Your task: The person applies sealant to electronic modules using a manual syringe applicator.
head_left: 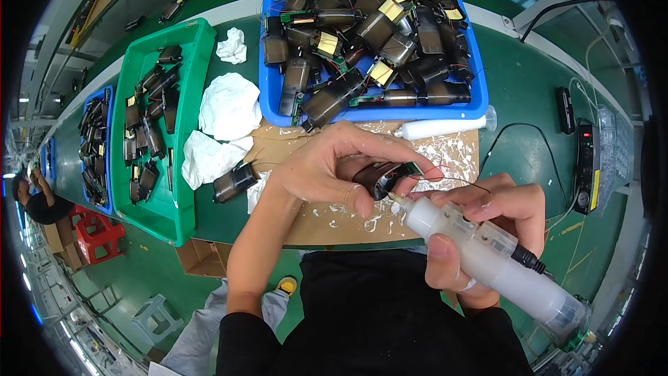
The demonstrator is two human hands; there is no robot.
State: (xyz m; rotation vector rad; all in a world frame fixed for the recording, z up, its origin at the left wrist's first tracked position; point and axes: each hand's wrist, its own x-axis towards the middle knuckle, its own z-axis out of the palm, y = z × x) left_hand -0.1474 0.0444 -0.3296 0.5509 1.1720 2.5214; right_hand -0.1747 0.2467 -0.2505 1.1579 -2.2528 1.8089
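Note:
My left hand (pixel 320 167) is closed round a dark translucent plastic housing (pixel 381 179) with a small circuit board and thin wires at its end. In my right hand (pixel 518 212) lies a large, white-filled dispensing syringe (pixel 522 285), a clear clip and black cable on its side. Its nozzle points up and left, right by the end of the housing; whether they touch I cannot tell. Under both hands is brown cardboard (pixel 313 228) spattered with white paste. Another such housing (pixel 234 182) lies left of my left wrist.
A blue tray (pixel 376 118) heaped with similar housings stands at the back. Left are a green tray (pixel 186 146) with several more, another blue tray (pixel 109 167), and crumpled white tissues (pixel 229 106). A white tube (pixel 442 128) lies behind my hands; a black power strip (pixel 586 167) sits right.

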